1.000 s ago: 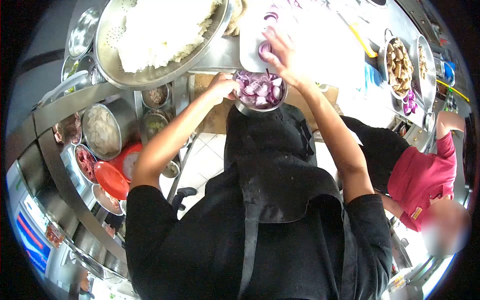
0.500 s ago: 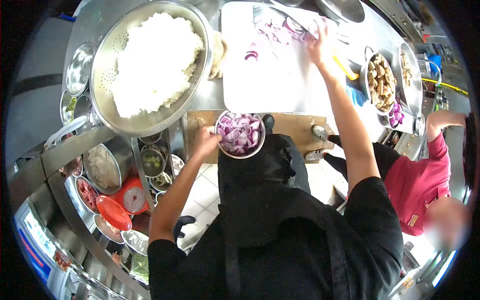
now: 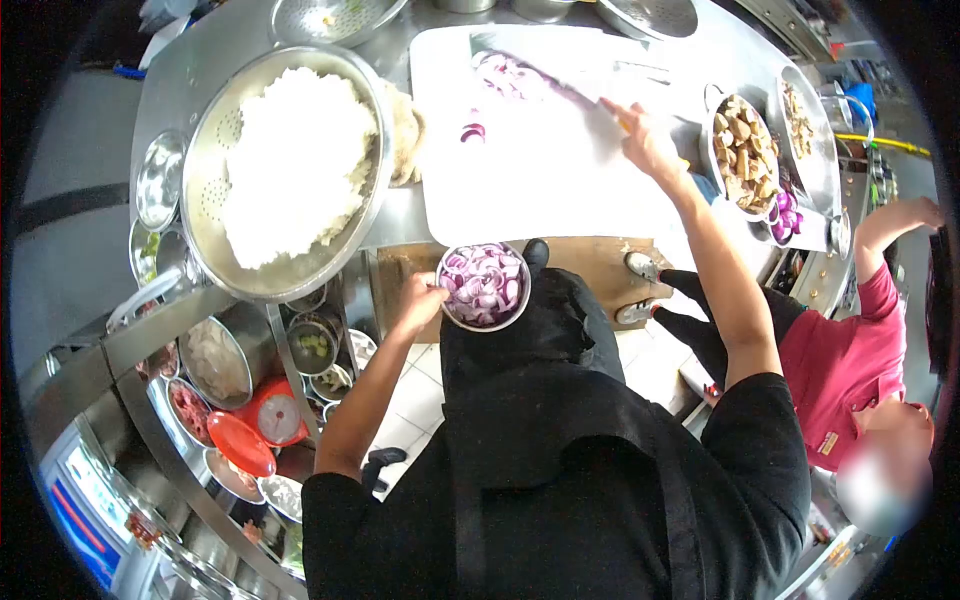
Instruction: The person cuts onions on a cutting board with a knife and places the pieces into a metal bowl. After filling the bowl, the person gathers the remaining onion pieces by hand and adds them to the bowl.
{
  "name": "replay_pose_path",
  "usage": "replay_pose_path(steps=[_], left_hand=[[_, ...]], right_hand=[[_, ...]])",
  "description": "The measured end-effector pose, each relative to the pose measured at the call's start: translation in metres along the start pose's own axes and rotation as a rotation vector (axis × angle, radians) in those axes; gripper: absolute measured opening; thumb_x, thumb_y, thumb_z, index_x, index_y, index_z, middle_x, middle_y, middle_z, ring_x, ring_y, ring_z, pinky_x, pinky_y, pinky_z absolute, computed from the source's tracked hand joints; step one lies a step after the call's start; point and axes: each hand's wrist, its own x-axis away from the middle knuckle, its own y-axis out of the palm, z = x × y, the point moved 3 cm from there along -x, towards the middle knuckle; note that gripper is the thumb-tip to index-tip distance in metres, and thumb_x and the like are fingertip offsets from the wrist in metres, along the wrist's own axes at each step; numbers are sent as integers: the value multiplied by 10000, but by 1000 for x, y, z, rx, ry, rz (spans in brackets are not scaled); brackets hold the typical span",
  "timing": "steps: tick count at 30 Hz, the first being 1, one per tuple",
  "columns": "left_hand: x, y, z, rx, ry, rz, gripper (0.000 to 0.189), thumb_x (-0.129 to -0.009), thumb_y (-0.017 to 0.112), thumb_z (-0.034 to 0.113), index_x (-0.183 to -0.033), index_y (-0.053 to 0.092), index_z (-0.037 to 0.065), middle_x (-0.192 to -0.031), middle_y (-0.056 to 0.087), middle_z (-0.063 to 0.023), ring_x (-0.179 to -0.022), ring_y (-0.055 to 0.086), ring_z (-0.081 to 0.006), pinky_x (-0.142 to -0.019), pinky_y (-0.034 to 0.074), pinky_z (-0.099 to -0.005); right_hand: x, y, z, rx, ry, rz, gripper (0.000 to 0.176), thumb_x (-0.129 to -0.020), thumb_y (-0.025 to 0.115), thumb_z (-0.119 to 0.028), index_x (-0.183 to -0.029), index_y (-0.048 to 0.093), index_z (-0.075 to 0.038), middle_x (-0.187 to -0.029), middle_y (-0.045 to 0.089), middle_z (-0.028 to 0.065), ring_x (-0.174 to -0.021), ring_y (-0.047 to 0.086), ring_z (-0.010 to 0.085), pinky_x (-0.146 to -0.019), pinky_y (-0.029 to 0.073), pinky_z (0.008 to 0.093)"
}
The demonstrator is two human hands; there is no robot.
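Note:
My left hand [image 3: 420, 300] grips the rim of a small steel bowl [image 3: 484, 286] full of sliced red onion, held just below the near edge of the white cutting board [image 3: 545, 185]. At the board's right side, my right hand [image 3: 645, 140] is closed on the yellowish handle of a large knife [image 3: 560, 85]. Its blade lies across the board and points toward a pile of onion slices [image 3: 505, 75] at the far edge. A few loose onion rings [image 3: 471, 132] lie mid-board.
A big steel colander of white rice [image 3: 290, 160] sits left of the board. Pans of fried pieces [image 3: 745, 150] stand to the right. A co-worker in a red shirt [image 3: 850, 350] works at right. Steel containers and red lids [image 3: 240, 440] fill the shelves at lower left.
My right hand left the bowl, reached to the far onion pile, then drew back right onto the knife handle. My left hand has kept hold of the bowl.

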Motion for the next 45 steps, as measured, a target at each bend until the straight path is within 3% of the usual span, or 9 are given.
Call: replay_pose_path(steps=[5, 7, 14, 17, 19, 20, 26, 31, 45], left_hand=[[9, -2, 23, 21, 89, 7, 155, -678, 592, 69, -775, 671, -22, -621, 624, -53, -586, 553, -109, -554, 428, -288], [8, -6, 11, -26, 20, 20, 131, -692, 598, 70, -757, 674, -15, -610, 619, -51, -586, 557, -103, -557, 431, -288], [-1, -5, -52, -64, 14, 36, 114, -667, 660, 143, -697, 659, 32, -570, 585, -34, -535, 520, -105, -512, 406, -304], [13, -2, -42, -43, -16, 60, 125, -658, 672, 150, -671, 643, 29, -565, 584, -53, -524, 511, -104, -505, 399, -301], [24, -2, -21, -115, -37, 102, 132, -653, 671, 145, -647, 621, 23, -559, 571, -65, -518, 503, -112, -502, 396, -307], [27, -2, -18, -148, -39, 103, 134, -653, 670, 144, -642, 616, 22, -554, 568, -67, -513, 504, -117, -500, 397, -309], [28, 10, -10, -46, 77, 116, 115, -650, 636, 102, -622, 593, 0, -514, 539, -68, -495, 500, -131, -494, 398, -324], [17, 11, -5, -37, 36, 57, 107, -650, 635, 102, -672, 636, -4, -544, 571, -42, -526, 516, -106, -507, 402, -309], [19, 12, -7, -120, 104, 87, 158, -661, 626, 154, -674, 628, -3, -544, 551, -122, -497, 529, -163, -507, 410, -336]], right_hand=[[26, -46, -46, -154, 17, -145, 703, -685, 467, 118, -1303, 533, -210, -917, 568, 168, -876, 584, 322, -779, 485, 390], [8, -51, -30, -101, -121, -2, 745, -721, 456, 110, -1328, 490, -320, -949, 561, 146, -803, 601, 320, -698, 524, 397], [-115, -42, 9, 37, -365, 181, 638, -785, 512, 103, -1313, 521, -254, -1012, 524, 115, -891, 570, 287, -774, 491, 368], [-125, -41, -3, 71, -431, 75, 512, -830, 570, -42, -1304, 529, -231, -1108, 519, 116, -996, 536, 300, -843, 455, 388], [-106, -40, -12, 239, -520, 340, 429, -877, 551, -188, -1303, 524, -225, -1220, 495, 116, -1107, 487, 321, -926, 407, 424], [-97, -37, -13, 129, -427, 324, 445, -882, 549, -330, -1301, 519, -184, -1323, 440, 117, -1180, 433, 323, -981, 354, 437], [-47, 12, -67, -572, 154, 610, 536, -901, 529, -327, -1343, 423, -43, -1307, 405, 232, -1178, 442, 356, -1025, 335, 433], [-56, 31, -127, -646, 195, 604, 607, -864, 577, -343, -1358, 390, -43, -1301, 381, 278, -1158, 459, 377, -978, 390, 441], [-86, 20, -161, -418, -521, 119, 479, -876, 504, -408, -1195, 559, -55, -1317, 499, 161, -1189, 485, 340, -1004, 382, 403]])
